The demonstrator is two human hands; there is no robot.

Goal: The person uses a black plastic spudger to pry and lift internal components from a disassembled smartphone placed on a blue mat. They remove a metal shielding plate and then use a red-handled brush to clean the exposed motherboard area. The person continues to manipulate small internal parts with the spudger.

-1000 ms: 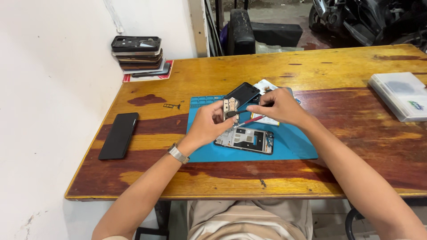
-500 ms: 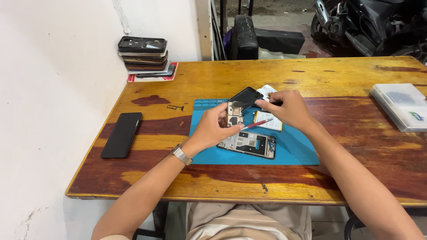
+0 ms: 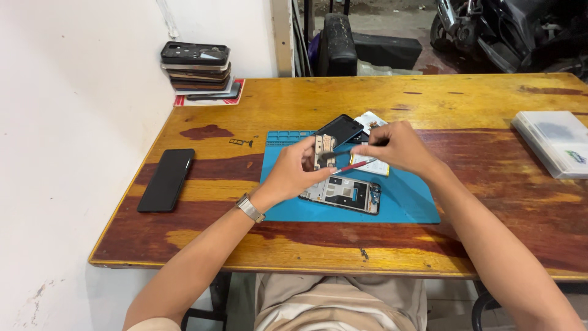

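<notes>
Nearest the person, on the blue rubber repair mat [image 3: 404, 205], lies an opened grey phone frame w/ its insides showing [image 3: 342, 195], flat, back cover off, so teardown looks well underway. Just above it the left hand [image 3: 294, 175], steel watch at the wrist, is closed around a small pale metal-and-plastic inner plate [image 3: 323, 151], held upright off the mat. The right hand [image 3: 398, 148] is pinched narrow on a thin red-handled tool [image 3: 354, 165], tip aimed at that plate, close or touching, can't tell which. Judging by this: frame opened, one part lifted out & being worked on; the rest of the frame seems yet to be stripped or refitted, can't tell which way it's going. Behind the hands a black glossy phone screen panel [image 3: 340, 129] sits tilted on the mat edge, beside a white card w/ yellow strip [image 3: 375, 165]. Left on the wooden table [image 3: 478, 98]: a black slab phone [image 3: 166, 179], well apart. Far right a white flat plastic box [image 3: 554, 142]; far left corner a stack of phones & cases [image 3: 197, 68] by the wall.
</notes>
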